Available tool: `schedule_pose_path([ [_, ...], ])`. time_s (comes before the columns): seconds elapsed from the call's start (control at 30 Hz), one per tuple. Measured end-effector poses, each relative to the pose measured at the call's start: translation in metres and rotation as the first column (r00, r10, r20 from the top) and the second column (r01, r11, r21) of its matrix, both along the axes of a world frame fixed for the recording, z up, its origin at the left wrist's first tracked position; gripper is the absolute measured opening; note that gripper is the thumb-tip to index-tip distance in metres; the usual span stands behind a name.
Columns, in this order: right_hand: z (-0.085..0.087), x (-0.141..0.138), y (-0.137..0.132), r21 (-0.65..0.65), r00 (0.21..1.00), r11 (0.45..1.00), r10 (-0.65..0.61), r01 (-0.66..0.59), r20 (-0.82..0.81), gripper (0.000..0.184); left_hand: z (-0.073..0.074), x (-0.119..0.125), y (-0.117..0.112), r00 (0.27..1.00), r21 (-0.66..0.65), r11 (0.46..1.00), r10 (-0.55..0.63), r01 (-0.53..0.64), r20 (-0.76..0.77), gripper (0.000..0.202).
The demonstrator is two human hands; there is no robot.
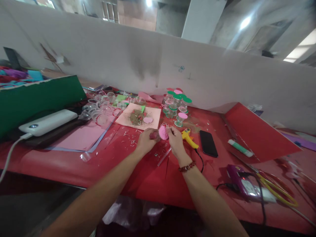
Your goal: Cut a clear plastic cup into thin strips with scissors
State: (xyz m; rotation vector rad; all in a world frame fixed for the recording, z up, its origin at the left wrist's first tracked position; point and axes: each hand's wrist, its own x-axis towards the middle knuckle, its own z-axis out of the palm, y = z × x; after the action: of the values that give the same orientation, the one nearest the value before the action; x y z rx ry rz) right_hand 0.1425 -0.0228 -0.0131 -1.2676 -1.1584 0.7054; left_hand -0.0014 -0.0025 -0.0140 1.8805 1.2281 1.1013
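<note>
Over the middle of the red table, my left hand [147, 140] is closed around a small clear plastic piece, possibly a cup, mostly hidden by the fingers. A pink round disc [163, 132] with a textured face lies against it, between both hands. My right hand [175, 138] pinches the right edge of this disc. Just right of that hand lies a yellow glue gun [189, 138] with a black cord. Behind the hands, a pale sheet [122, 119] bears a heap of brown crumbs [135, 117] and a loose pink disc [148, 120].
Clear plastic cups [101, 115] crowd the back left, near pink paper sheets [79, 136] and a white power bank [48, 122]. Stacked clear cups with coloured discs [176, 102] stand behind. A phone [208, 143], glue stick tube [240, 148], purple power strip [243, 182] and scissors [276, 189] lie right.
</note>
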Motion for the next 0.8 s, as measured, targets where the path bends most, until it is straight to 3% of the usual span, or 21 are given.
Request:
schedule_pose_path([
  [0.27, 0.006, -0.005, -0.003, 0.070, 0.966, 0.996, 0.070, -0.054, -0.250, 0.032, -0.004, 0.003, 0.000, 0.998, -0.028, 1.000, -0.008, 0.010, 0.065, 0.031],
  [0.5, 0.015, -0.011, -0.009, 0.077, 0.972, 0.974, 0.219, -0.213, -0.085, 0.044, -0.014, 0.003, 0.006, 0.983, -0.050, 0.999, 0.010, -0.001, 0.183, 0.038],
  [0.8, 0.008, -0.010, -0.006, 0.093, 0.992, 0.990, 0.094, -0.102, 0.081, 0.044, -0.011, 0.002, 0.003, 0.975, -0.117, 0.993, 0.001, 0.026, 0.224, 0.036],
])
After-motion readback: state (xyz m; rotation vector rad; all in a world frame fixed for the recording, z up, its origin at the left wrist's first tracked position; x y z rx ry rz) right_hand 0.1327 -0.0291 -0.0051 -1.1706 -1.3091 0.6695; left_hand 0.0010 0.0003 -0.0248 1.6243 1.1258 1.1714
